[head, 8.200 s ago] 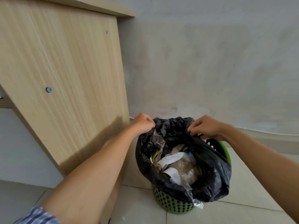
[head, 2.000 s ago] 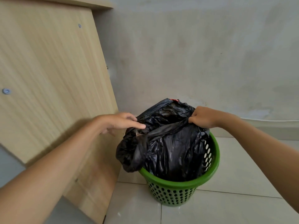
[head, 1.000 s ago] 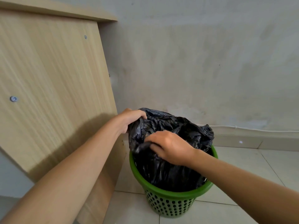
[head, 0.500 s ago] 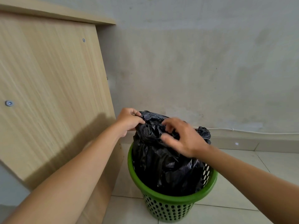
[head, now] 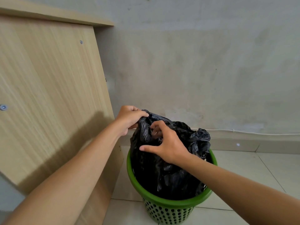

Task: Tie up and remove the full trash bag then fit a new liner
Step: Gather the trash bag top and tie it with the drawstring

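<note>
A black trash bag (head: 164, 172) sits inside a green perforated bin (head: 168, 207) on the tiled floor. Its mouth is gathered, so the rubbish inside is hidden. My left hand (head: 129, 118) pinches a twisted flap of the bag at its upper left. My right hand (head: 165, 143) lies on top of the bag, thumb spread to the left, fingertips curled into the plastic just beside the left hand's flap. A second crumpled flap (head: 200, 137) stands loose at the bag's right side.
A light wooden desk side panel (head: 48, 95) stands close on the left, almost touching the bin. A grey wall (head: 194, 70) rises right behind, with a white cable (head: 243, 132) along the skirting. Pale floor tiles (head: 243, 172) spread to the right.
Over the last second my right hand slid from the bag's front up to its top and dug its fingers into the plastic. My left hand keeps its pinch on the left flap.
</note>
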